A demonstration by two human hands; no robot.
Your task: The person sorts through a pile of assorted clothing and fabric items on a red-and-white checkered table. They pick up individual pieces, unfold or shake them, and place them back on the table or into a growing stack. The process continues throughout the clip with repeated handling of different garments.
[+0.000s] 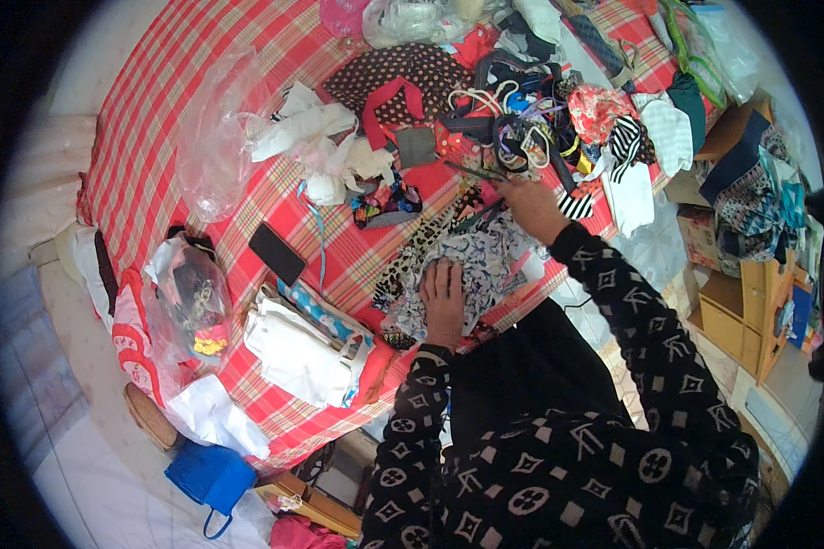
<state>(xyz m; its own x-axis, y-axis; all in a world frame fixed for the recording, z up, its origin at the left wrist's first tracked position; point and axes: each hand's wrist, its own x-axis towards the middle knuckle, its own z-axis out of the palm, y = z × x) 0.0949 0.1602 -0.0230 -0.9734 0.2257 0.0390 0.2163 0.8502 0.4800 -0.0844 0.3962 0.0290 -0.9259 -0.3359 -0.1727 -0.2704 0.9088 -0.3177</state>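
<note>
My left hand (443, 295) lies with its fingers spread on a crumpled white patterned cloth (470, 257) near the table's front edge. Beyond it, my right hand (534, 208) is closed around dark-bladed scissors (477, 171), whose blades point left over the red plaid cover. Under and beside the white cloth lies a leopard-print cloth (393, 274). A crumpled piece of multicoloured fabric (384, 204) rests to the left of the scissors. Behind them are a grey fabric square (416, 146) and a black polka-dot cloth (398, 75) with a red strip across it.
A smartphone (277, 253) and folded white cloth (302, 350) lie left of my left hand. Clear plastic bags (216, 151) and a filled bag (196, 302) are farther left. Cords and fabric scraps (522, 130) are heaped beyond my right hand. Wooden drawers (731, 309) stand at the right.
</note>
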